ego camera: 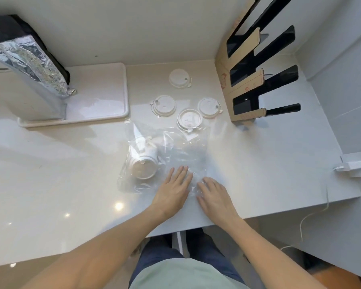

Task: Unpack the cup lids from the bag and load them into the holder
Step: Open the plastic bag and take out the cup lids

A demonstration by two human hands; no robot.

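- Pale glossy worktop [50, 174] fills the view, walled at the back and right; at its far left corner a white tray [104, 113] carries a foil-lined bag [29, 59]
- Near the middle, towards the front edge, a clear plastic bag [175, 151] lies flat with a stack of lids [143, 163] still inside, on its side in the left part
- Left hand [171, 192] rests palm down on the bag's near end, grip spread flat, pinching nothing
- Right hand [215, 197] lies just beside it on the same film, fingers likewise spread and empty
- Four loose lids [189, 118] lie behind the bag, towards the back edge
- Cardboard-and-black holder [248, 84] stands at the far right corner, its slots apparently empty
- To do this well: probably pin the film with one hand, find the bag's opening, and slide the stack out whole rather than scattering it
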